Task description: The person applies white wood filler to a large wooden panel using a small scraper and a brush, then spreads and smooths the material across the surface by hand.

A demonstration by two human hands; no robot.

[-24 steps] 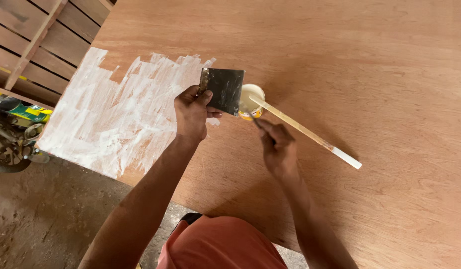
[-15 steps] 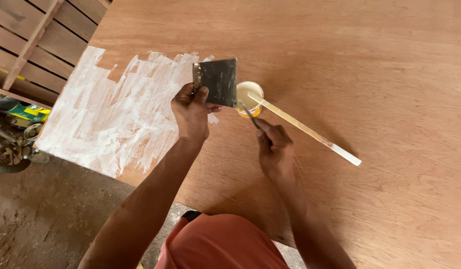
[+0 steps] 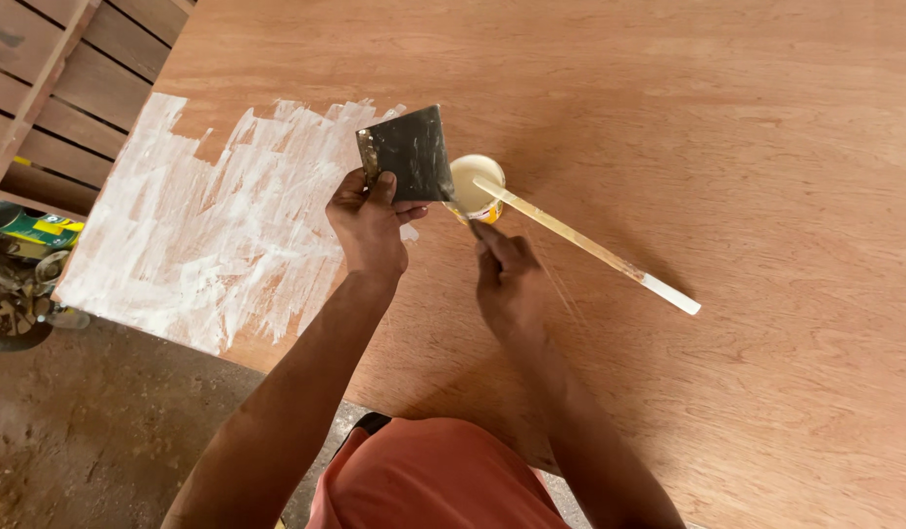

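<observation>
Plywood surface [image 3: 766, 147], white filler patch [image 3: 218, 225] spread over its left part. Left hand [image 3: 370, 225]: fingers closed on a dark metal scraper [image 3: 411, 152], blade raised and tilted, just left of a small cup [image 3: 477, 184] of pale filler. Right hand [image 3: 509, 279]: fingers pinched on a thin tool whose tip reaches to the cup's rim. Long stick [image 3: 590, 247] rests across the cup, far end down on the surface.
</observation>
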